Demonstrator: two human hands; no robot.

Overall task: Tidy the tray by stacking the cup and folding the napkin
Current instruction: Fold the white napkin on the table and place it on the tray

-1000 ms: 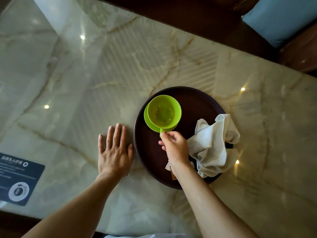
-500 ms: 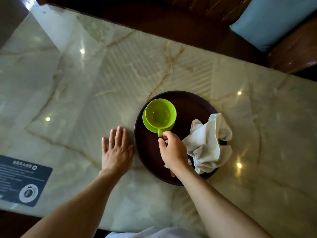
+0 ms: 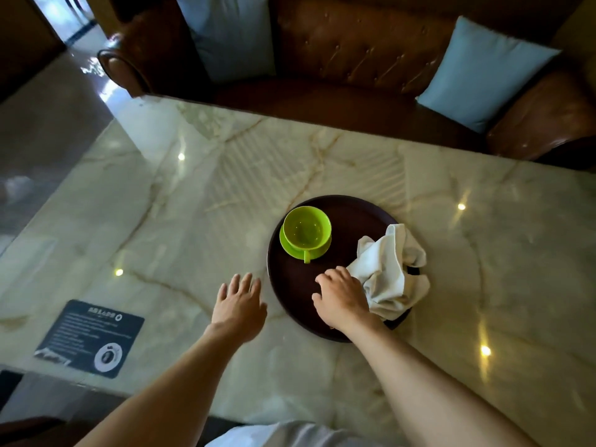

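A green cup [image 3: 306, 229] stands upright on a green saucer [image 3: 292, 248] in the left half of a round dark tray [image 3: 358, 217]. Its handle points toward me. A crumpled white napkin [image 3: 392, 272] lies on the tray's right side and hangs over the rim. My right hand [image 3: 342, 296] hovers over the tray's near part, just left of the napkin, fingers loosely curled and holding nothing. My left hand [image 3: 238, 304] rests flat on the marble table [image 3: 193, 204] beside the tray's left rim, fingers straight.
A dark printed card [image 3: 92, 338] lies at the table's near left edge. A brown leather sofa [image 3: 354, 59] with two pale blue cushions [image 3: 483, 72] runs along the far side. Bare marble stretches left and right of the tray.
My right hand let go of the cup handle and drew back toward me, next to the napkin. The cup stays on its saucer. The camera tilted up, showing the sofa.
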